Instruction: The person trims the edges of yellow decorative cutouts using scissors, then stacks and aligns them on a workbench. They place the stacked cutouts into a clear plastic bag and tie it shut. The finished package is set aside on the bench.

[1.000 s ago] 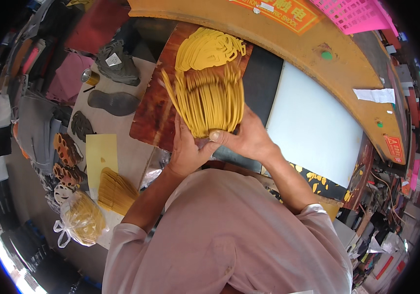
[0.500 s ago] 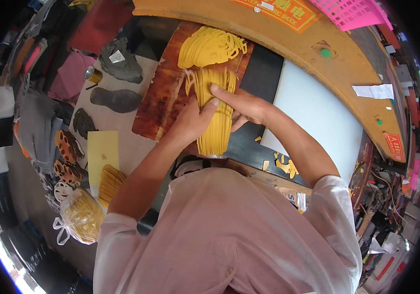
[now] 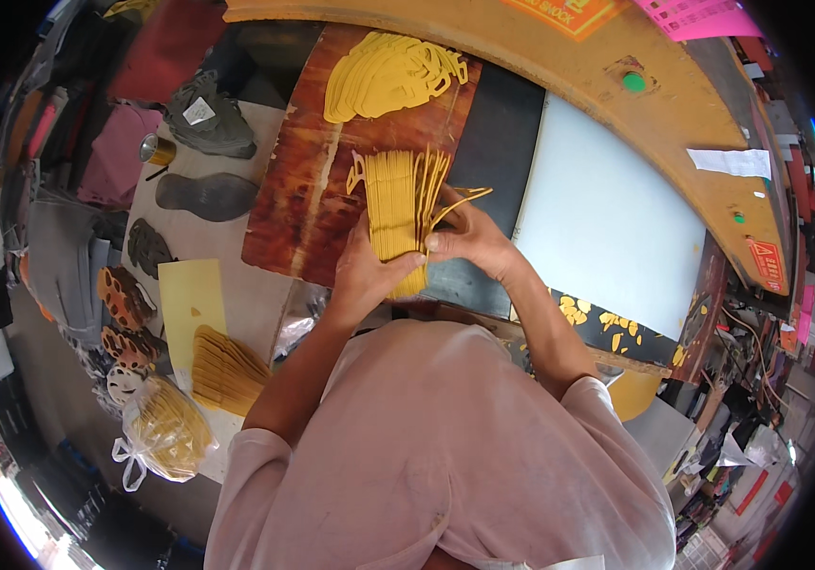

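Both hands have drawn back toward the person along the reddish-brown board; the left hand and right hand now grip the near end of the yellow strip bundle, its far end fanning apart.

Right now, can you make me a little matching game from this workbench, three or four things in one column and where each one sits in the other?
Things:
1. Bundle of yellow strips
2. Heap of yellow cut-outs
3. Clear bag of yellow pieces
4. Dark shoe sole

Places:
A. Far end of the brown board
B. Between both hands
C. Low, at the person's left
D. Left of the brown board

Pairs: 1-B, 2-A, 3-C, 4-D
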Demonstrator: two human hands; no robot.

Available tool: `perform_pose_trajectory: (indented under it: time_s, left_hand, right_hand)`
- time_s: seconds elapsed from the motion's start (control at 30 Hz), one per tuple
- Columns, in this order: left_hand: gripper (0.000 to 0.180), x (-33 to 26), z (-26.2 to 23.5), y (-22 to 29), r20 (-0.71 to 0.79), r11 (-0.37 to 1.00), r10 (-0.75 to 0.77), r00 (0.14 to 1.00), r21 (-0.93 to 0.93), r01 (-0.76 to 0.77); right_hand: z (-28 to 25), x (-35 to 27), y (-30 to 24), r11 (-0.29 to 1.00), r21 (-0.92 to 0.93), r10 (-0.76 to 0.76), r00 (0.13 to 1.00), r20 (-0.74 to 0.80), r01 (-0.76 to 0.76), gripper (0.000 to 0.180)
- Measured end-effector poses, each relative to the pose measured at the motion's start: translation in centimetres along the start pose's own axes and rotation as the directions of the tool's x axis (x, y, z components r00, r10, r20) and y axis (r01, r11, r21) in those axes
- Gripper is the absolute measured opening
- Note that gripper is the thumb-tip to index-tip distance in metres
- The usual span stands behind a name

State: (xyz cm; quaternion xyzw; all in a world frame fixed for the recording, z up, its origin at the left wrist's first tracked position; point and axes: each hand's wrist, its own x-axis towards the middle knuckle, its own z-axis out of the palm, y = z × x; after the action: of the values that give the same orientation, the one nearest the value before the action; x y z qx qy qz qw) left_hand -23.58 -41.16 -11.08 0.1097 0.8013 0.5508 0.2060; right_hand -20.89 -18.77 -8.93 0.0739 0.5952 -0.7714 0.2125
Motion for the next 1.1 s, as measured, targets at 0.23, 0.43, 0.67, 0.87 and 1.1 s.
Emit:
perform_pose_trajectory:
  time_s: [0.23,0.43,0.67,0.87,1.1]
  left_hand:
    - [0.073,-0.1,1.0,-0.9,-0.049,0.997,-0.027,0.998,-0.072,0.023]
    - [0.068,-0.3,1.3,0.1,-0.032,0.975,-0.109,0.994,-0.200,0.100]
    - [0.055,-0.3,1.6,0.1,-0.111,0.999,-0.021,0.994,-0.044,0.016]
    - [0.063,-0.2,1.5,-0.9,-0.067,0.994,-0.056,0.996,-0.099,0.049]
    - [0.069,-0.5,1.5,-2.2,-0.007,0.974,-0.004,1.000,-0.226,0.002]
  right_hand:
    - [0.8,-0.6,2.8,0.993,0.099,-0.051,0.982,-0.182,0.070,0.088]
    - [1.4,-1.0,3.9,0.998,-0.061,-0.006,0.907,-0.421,-0.021,0.075]
    - [2.3,-1.2,4.2,0.972,-0.232,-0.091,0.945,-0.316,0.016,0.059]
    - [1.5,-0.7,4.6,0.958,-0.283,-0.114,0.956,-0.270,0.034,0.058]
    - [1.1,-1.2,5.9,0.959,-0.243,-0.212,0.938,-0.276,0.145,0.064]
